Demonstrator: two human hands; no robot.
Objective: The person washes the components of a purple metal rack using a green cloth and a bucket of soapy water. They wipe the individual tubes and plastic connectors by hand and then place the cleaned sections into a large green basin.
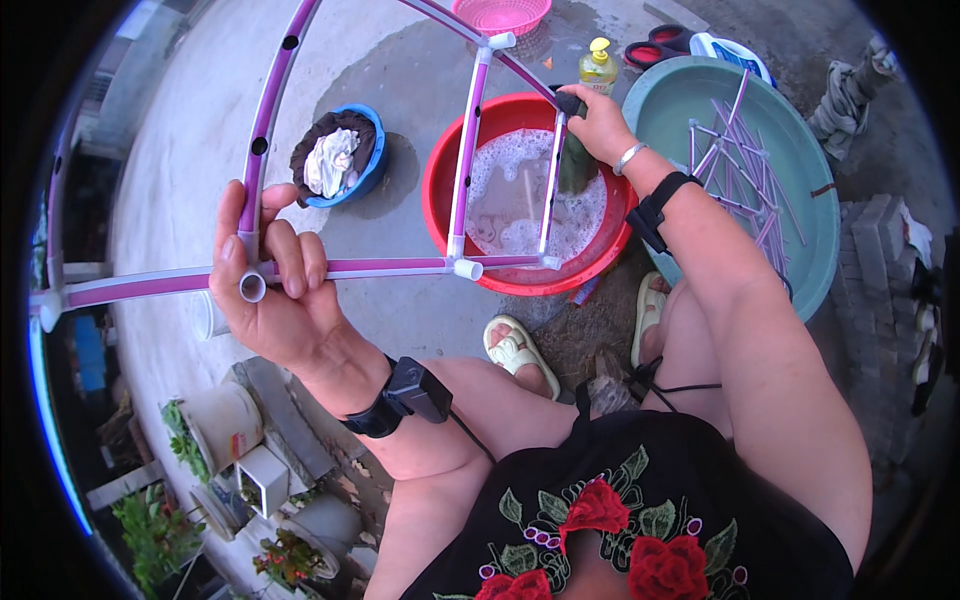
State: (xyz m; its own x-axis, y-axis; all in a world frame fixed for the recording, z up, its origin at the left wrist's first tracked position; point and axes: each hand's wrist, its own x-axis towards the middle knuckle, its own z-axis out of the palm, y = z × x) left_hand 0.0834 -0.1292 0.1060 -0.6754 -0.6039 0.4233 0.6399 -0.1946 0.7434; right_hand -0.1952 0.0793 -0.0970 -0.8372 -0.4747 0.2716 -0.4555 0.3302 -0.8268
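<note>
A purple-and-white tube frame point(360, 267) with white plastic connectors stretches from the left rim to over a red basin point(442, 225). My left hand point(274, 285) grips it at a connector joint, fingers around the tubes. At the frame's right end, my right hand point(596, 124) holds a dark wet cloth point(577, 161) against a corner; part of the cloth hangs over the red basin, which holds sudsy water. More purple tubes, some joined by connectors, lie in a green basin point(814, 262) on the right.
Beyond the red basin stand a yellow pump bottle point(598, 71) and a pink plastic basket point(502, 11). Scissors-like red-and-black handles point(660, 46) lie by a white-and-blue bottle point(731, 54). A blue basin point(367, 176) holds cloths. Potted plants point(221, 427) stand lower left; stacked bricks point(870, 247) are at right.
</note>
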